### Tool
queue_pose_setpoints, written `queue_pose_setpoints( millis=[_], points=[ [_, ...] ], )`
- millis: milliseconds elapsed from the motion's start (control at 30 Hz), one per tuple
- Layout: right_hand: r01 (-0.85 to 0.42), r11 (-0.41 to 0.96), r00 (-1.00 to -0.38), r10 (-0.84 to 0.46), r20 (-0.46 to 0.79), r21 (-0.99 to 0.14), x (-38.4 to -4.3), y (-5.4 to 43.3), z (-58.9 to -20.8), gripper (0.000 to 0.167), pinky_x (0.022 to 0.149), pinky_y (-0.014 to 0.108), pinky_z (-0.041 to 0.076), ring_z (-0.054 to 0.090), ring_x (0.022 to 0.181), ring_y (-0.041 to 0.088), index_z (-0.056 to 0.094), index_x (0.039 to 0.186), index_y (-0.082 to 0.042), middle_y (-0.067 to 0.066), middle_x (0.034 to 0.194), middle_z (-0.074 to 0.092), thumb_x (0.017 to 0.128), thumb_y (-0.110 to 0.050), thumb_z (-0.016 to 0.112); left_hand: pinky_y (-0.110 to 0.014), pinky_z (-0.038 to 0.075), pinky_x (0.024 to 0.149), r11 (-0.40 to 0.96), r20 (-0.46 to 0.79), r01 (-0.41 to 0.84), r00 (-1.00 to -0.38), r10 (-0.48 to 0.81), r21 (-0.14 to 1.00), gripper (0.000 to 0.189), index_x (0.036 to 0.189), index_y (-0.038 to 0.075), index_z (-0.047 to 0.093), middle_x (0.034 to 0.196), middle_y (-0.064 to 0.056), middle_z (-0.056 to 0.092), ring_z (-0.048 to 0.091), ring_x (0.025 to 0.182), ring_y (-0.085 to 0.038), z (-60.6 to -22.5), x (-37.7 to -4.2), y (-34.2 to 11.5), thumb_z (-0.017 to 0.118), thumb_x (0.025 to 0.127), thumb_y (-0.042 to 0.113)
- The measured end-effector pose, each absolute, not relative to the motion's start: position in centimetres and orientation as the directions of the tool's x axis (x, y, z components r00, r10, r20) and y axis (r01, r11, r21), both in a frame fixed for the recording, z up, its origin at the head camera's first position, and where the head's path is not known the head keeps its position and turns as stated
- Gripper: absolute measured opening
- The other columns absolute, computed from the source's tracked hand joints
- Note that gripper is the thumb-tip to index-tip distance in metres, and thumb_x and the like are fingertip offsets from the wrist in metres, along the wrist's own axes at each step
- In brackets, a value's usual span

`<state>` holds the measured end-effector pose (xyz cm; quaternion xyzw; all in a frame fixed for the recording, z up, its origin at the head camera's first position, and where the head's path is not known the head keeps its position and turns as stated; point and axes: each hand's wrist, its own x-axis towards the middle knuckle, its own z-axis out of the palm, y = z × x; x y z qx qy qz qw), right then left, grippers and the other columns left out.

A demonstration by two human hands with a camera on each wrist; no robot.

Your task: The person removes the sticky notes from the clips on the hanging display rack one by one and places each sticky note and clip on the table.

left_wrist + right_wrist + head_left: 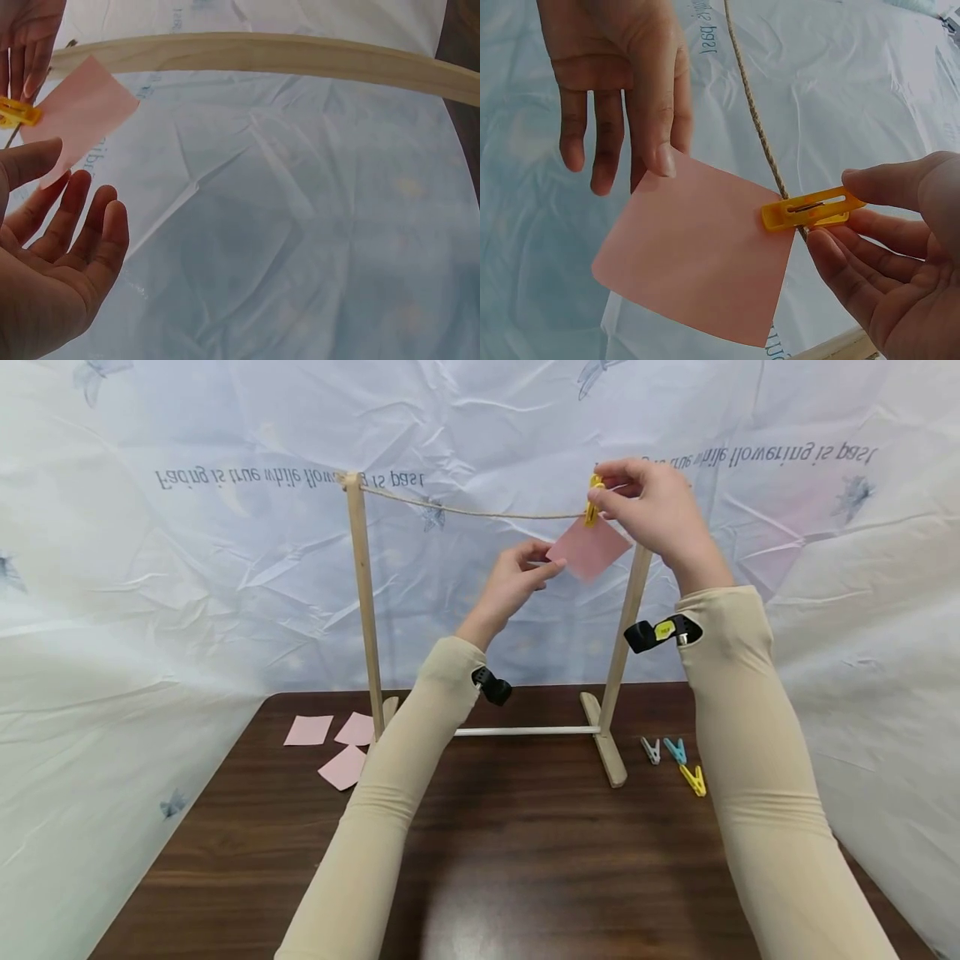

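A square of pink paper [589,550] hangs by its top corner at the right part of a rope [480,513]. Over that corner and the rope sits a yellow clothespin [807,212], its handle end pinched between thumb and fingers of my right hand [656,510]. On the paper's left corner my left hand [516,578] has its thumb in front and index finger behind, pinching it. In the right wrist view, the other fingers of the left hand [622,82] extend away from the paper.
The rope spans two wooden posts [363,602] joined low down by a white bar [525,731]. Several pink paper squares [308,730] lie at the table's left. On the right lie a grey clothespin [651,750], a blue clothespin [676,751] and another yellow clothespin [693,780].
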<state>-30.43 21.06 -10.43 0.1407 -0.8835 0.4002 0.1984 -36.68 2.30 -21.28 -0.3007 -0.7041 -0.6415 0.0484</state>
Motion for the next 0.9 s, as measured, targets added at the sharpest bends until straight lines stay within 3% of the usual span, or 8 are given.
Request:
queue_pose_setpoints(
  millis=[200, 400, 567, 733, 900],
  points=[
    [-0.416, 0.599, -0.889, -0.109, 0.445, -0.684, -30.6, 21.2, -10.5, 0.051, 0.091, 0.023, 0.053, 0.061, 0.105, 0.013, 0.055, 0.144, -0.005, 0.007, 0.125, 0.062, 0.101, -0.031, 0.062, -0.04, 0.057, 0.089, -0.037, 0.468, 0.49, -0.806, 0.361, 0.871, 0.025, 0.113, 0.002, 0.069, 0.103, -0.009, 0.066, 0.061, 0.108, -0.039, -21.7, -36.3, 2.7, 0.069, 0.097, 0.022],
    [-0.422, 0.57, -0.889, -0.109, 0.444, -0.705, -30.9, 21.2, -10.8, 0.048, 0.087, 0.02, 0.053, 0.061, 0.1, 0.012, 0.056, 0.141, -0.002, 0.003, 0.117, 0.063, 0.1, -0.027, 0.063, -0.032, 0.057, 0.083, -0.045, 0.465, 0.481, -0.815, 0.345, 0.876, 0.02, 0.106, 0.003, 0.069, 0.097, -0.007, 0.067, 0.062, 0.103, -0.037, -22.0, -36.1, 2.6, 0.068, 0.099, 0.021],
    [-0.418, 0.607, -0.885, -0.103, 0.455, -0.676, -30.9, 20.9, -11.1, 0.047, 0.091, 0.023, 0.052, 0.062, 0.102, 0.013, 0.057, 0.141, -0.005, 0.005, 0.121, 0.063, 0.101, -0.03, 0.062, -0.03, 0.058, 0.079, -0.062, 0.472, 0.48, -0.819, 0.325, 0.875, 0.017, 0.106, 0.001, 0.069, 0.092, -0.007, 0.066, 0.064, 0.095, -0.032, -22.0, -36.1, 2.5, 0.066, 0.099, 0.016],
    [-0.437, 0.655, -0.854, -0.087, 0.512, -0.617, -30.8, 20.7, -11.4, 0.044, 0.087, 0.022, 0.048, 0.061, 0.102, 0.011, 0.061, 0.138, -0.007, 0.006, 0.121, 0.065, 0.101, -0.032, 0.062, -0.029, 0.058, 0.078, -0.067, 0.466, 0.471, -0.826, 0.318, 0.88, 0.018, 0.108, -0.001, 0.069, 0.092, -0.008, 0.067, 0.064, 0.098, -0.038, -22.0, -36.0, 2.5, 0.066, 0.099, 0.015],
    [-0.477, 0.663, -0.805, -0.065, 0.59, -0.577, -30.3, 20.5, -11.8, 0.038, 0.088, 0.024, 0.049, 0.062, 0.1, 0.01, 0.065, 0.131, -0.005, 0.008, 0.119, 0.067, 0.101, -0.028, 0.064, -0.029, 0.058, 0.079, -0.06, 0.457, 0.463, -0.833, 0.311, 0.884, 0.017, 0.107, 0.0, 0.069, 0.093, -0.009, 0.067, 0.066, 0.094, -0.032, -21.9, -36.0, 2.5, 0.067, 0.099, 0.015]
  ],
)
